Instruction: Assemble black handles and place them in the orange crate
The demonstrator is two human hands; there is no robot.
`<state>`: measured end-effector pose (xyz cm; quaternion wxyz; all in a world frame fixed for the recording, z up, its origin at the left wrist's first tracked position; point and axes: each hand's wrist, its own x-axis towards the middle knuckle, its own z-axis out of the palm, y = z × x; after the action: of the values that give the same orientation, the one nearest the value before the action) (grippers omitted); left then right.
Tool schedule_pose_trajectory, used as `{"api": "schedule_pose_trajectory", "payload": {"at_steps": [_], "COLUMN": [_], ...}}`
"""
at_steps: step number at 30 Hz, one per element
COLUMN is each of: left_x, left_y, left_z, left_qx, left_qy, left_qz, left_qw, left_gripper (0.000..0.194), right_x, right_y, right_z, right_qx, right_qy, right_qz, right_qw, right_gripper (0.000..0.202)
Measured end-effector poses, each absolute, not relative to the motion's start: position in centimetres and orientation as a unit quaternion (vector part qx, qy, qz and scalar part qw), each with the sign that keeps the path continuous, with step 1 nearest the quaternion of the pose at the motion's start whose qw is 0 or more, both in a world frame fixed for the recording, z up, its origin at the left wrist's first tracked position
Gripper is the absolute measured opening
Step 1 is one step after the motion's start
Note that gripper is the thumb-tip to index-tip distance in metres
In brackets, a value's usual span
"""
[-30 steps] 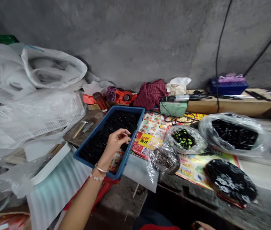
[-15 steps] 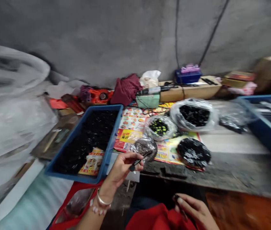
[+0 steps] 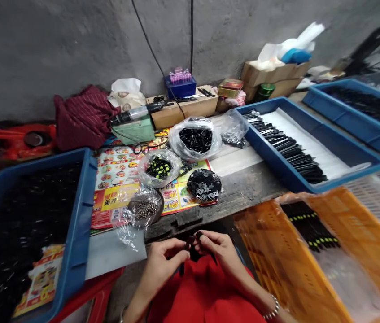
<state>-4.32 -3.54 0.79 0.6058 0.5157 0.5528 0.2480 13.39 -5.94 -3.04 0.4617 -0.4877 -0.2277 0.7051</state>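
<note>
My left hand [image 3: 166,264] and my right hand [image 3: 221,251] meet in front of the red cloth on my lap. Pinched in the left fingers is a slim black plastic piece [image 3: 190,242]. The right fingertips close on a small dark piece [image 3: 198,234], its kind too small to make out. The two pieces are close together; whether they touch I cannot tell. Just beyond the hands lie a plastic-lined dish of small metal screws [image 3: 145,209] and a round pile of flat black parts [image 3: 204,185].
Behind stand a bag of black-and-green parts [image 3: 159,168] and a bag of black parts [image 3: 195,139]. Blue trays flank the bench: a left tray [image 3: 84,215] and a right tray [image 3: 341,177] with long black pieces. An orange crate [image 3: 273,251] sits at lower right.
My view has swung to the right. The left hand has come down from near the screw dish, bringing its black piece beside the right hand over my lap.
</note>
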Motion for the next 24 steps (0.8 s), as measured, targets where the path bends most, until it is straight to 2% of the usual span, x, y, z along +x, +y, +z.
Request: {"api": "schedule_pose_trajectory", "payload": {"at_steps": [6,11,17,24], "left_x": [-3.2,-2.9,-2.4,-2.7], "left_y": [-3.7,-3.9,-4.1,-3.2], "left_z": [0.2,-0.1,0.9,1.3], "left_qx": [0.522,0.540,0.632,0.618], "left_qy": [0.563,0.567,0.557,0.556], "left_qz": [0.235,0.226,0.199,0.241], "left_qw": [0.596,0.580,0.500,0.502], "left_gripper": [0.013,0.011,0.013,0.012], "right_x": [13.5,13.5,13.4,13.5], "right_y": [-5.9,-6.1,-6.0,-5.7], "right_z": [-3.4,-3.1,-2.7,-3.0], "right_qx": [-0.491,-0.472,-0.445,-0.433], "right_qy": [-0.235,-0.259,-0.219,-0.295], "right_qz": [0.703,0.715,0.745,0.731], "right_qw": [0.457,0.446,0.446,0.437], "right_gripper": [0.047,0.042,0.037,0.045]}}
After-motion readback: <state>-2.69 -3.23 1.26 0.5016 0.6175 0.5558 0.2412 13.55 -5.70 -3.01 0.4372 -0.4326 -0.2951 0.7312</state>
